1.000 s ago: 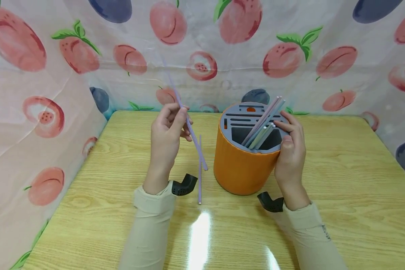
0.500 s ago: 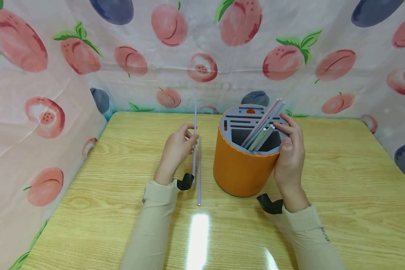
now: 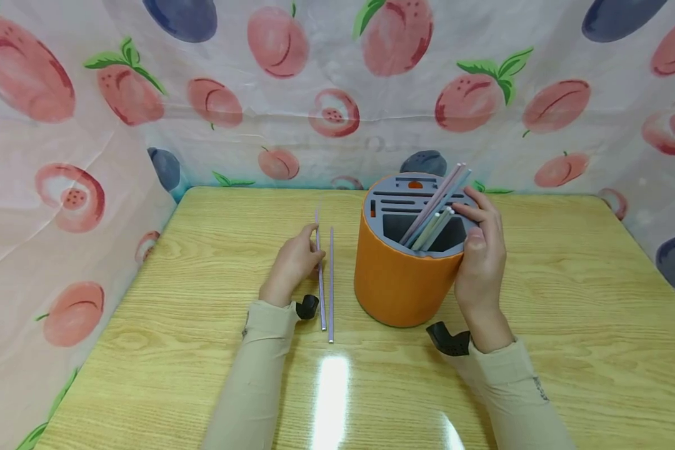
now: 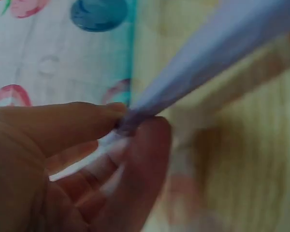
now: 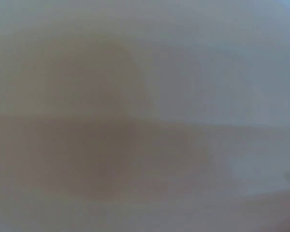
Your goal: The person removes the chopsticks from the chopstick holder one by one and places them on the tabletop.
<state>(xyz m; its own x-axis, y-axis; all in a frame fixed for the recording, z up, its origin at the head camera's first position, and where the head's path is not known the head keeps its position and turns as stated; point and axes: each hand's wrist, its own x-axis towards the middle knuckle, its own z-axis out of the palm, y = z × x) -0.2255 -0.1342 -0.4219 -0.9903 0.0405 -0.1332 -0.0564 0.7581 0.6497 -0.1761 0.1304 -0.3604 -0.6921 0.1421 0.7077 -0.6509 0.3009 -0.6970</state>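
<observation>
My left hand (image 3: 294, 262) pinches a thin pale purple stick (image 3: 322, 306) between thumb and finger, low over the table. In the left wrist view the pinched purple stick (image 4: 198, 67) crosses from the fingertips to the upper right. Just right of it, nearly parallel, a second purple stick (image 3: 331, 287) lies on the wood. My right hand (image 3: 482, 262) grips the right side and rim of an orange cylindrical desk organizer (image 3: 402, 290) with a grey slotted top. Several pink, blue and pale green sticks (image 3: 434, 209) lean in its large front compartment. The right wrist view is too blurred to read.
The wooden table (image 3: 191, 294) runs back to a hanging cloth (image 3: 382, 137) printed with fruit, which also covers the left side. A black angled mount (image 3: 449, 340) sits at the right wrist, and another mount (image 3: 307, 307) at the left.
My left hand has come down and toward me with its purple stick, turning it from a raised slant to lie almost alongside the other one. The right hand and organizer have stayed put.
</observation>
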